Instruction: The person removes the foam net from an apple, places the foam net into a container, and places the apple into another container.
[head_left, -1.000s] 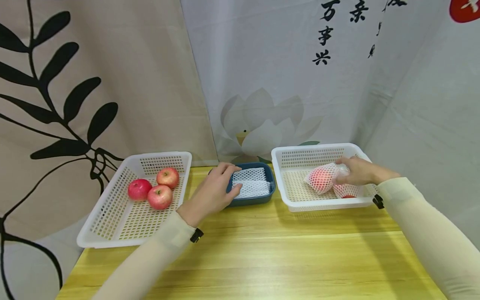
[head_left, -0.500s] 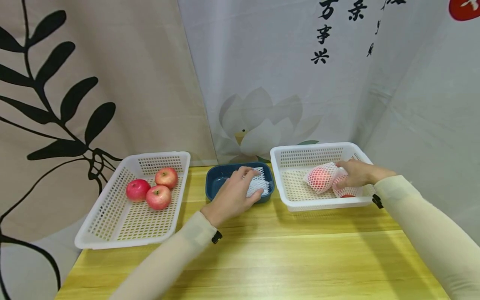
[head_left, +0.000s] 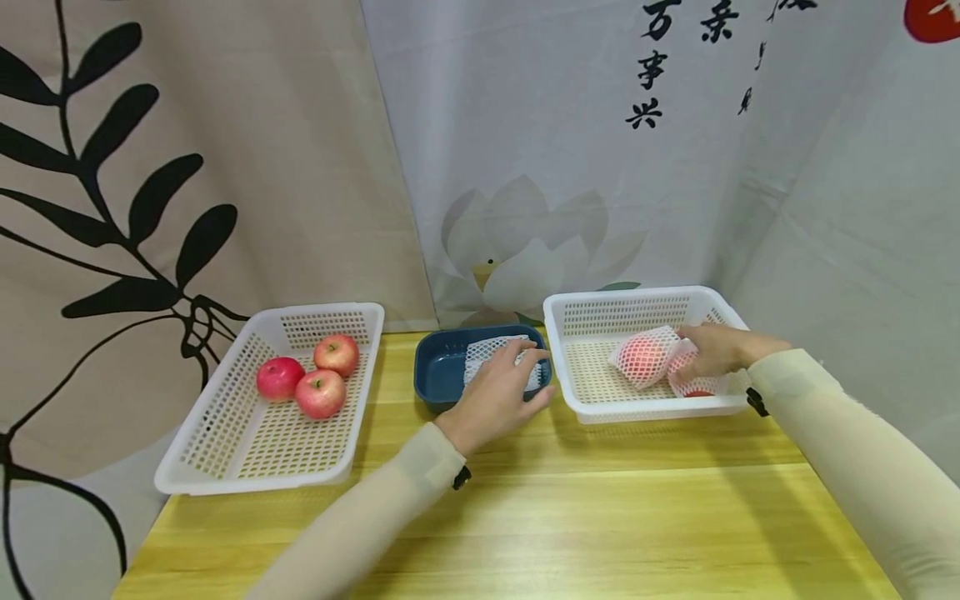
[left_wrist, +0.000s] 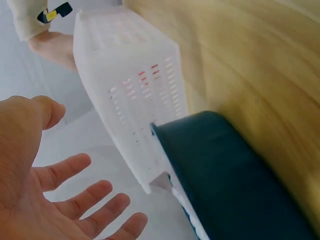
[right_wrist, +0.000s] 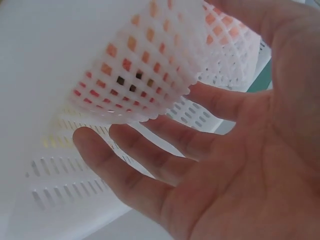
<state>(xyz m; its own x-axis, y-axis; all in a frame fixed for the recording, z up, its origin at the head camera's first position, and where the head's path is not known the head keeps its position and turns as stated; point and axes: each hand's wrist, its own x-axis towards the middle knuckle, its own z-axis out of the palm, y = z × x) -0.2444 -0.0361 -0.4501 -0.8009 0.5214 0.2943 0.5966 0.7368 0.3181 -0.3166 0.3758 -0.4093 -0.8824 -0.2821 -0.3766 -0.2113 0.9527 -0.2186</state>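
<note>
My left hand (head_left: 495,396) hovers over the near right side of the dark blue basin (head_left: 437,367), where white foam fruit nets (head_left: 482,354) lie. The left wrist view shows that hand (left_wrist: 55,185) with loosely spread fingers and nothing in them, beside the basin's wall (left_wrist: 225,175). Inside the right white basket (head_left: 637,411) are a net-wrapped apple (head_left: 641,358) and a second wrapped apple (head_left: 684,383). My right hand (head_left: 723,346) is at the second one; in the right wrist view its fingers (right_wrist: 125,185) lie relaxed along the netting (right_wrist: 145,75), not curled round it.
At the left, another white basket (head_left: 262,450) holds three bare red apples (head_left: 320,394). Both baskets and the basin stand along the back of a wooden table (head_left: 600,508). Behind hangs a printed cloth (head_left: 510,125).
My left hand has moved right, from the basin's left side across to its near right side, uncovering the basin's left part. My right hand has barely moved.
</note>
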